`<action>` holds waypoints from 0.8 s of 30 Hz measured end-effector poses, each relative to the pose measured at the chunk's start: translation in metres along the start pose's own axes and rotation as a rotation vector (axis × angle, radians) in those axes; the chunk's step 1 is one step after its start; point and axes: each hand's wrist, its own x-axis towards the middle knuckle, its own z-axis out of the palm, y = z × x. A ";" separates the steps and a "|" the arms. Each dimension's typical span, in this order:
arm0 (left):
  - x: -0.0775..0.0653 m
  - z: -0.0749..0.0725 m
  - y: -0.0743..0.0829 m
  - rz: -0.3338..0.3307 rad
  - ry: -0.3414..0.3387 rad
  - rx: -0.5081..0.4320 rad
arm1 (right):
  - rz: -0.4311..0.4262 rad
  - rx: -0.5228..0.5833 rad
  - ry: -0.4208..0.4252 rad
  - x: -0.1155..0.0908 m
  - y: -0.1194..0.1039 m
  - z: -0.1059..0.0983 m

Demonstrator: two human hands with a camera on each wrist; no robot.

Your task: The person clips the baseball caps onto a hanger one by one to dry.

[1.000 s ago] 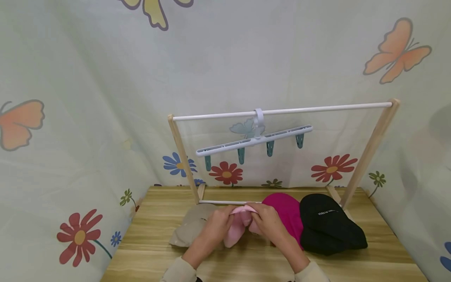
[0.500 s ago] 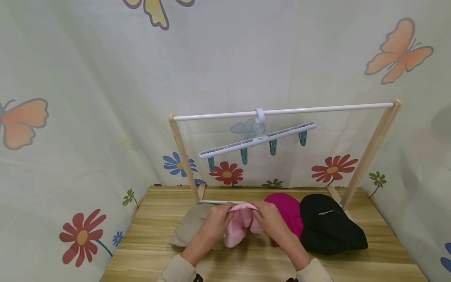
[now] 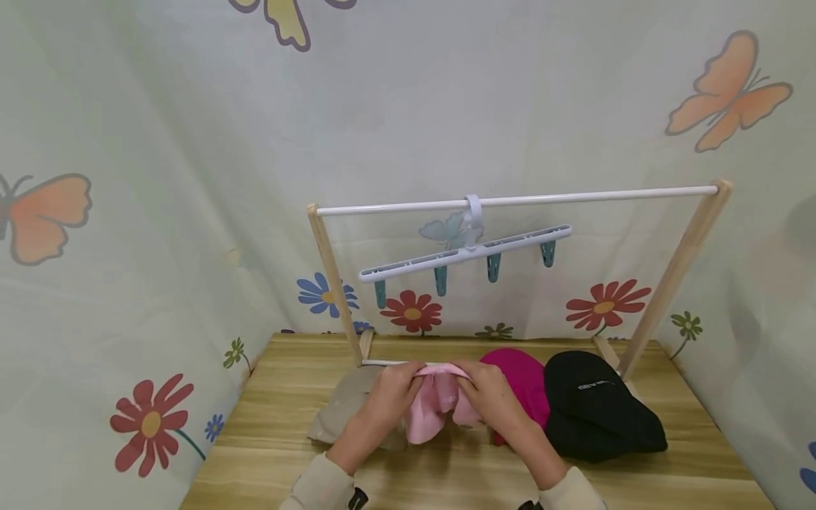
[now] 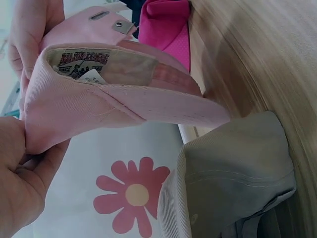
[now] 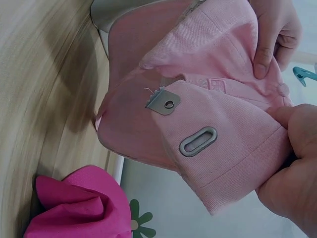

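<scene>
Both hands hold a pink baseball cap (image 3: 426, 414) over the front middle of the table, its brim hanging down. My left hand (image 3: 387, 398) pinches one side of the crown, and my right hand (image 3: 489, 398) pinches the other. In the left wrist view, the inside of the cap (image 4: 109, 106) shows a printed label and a white tag. The right wrist view shows the cap's metal buckle (image 5: 166, 101) and an oval metal eyelet (image 5: 198, 141) on its strap end. Behind my left hand lies a beige cap (image 4: 233, 173), partly hidden. A magenta cap (image 3: 519, 382) sits beyond my right hand.
A black cap (image 3: 593, 404) lies right of the magenta one. Behind stands a wooden rack with a white rail (image 3: 574, 198). From it hangs a pale hanger (image 3: 421, 265) with several teal clips (image 3: 494, 268). A flower-printed curtain (image 3: 159, 212) surrounds the wooden table (image 3: 268, 411).
The pink cap's edge has been drawn slightly wider between both hands. On its rail the hanger has swung a little. The head view has shifted slightly.
</scene>
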 end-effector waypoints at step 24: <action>0.011 -0.010 0.015 -0.040 -0.079 -0.019 | -0.013 0.027 -0.031 -0.004 -0.008 -0.018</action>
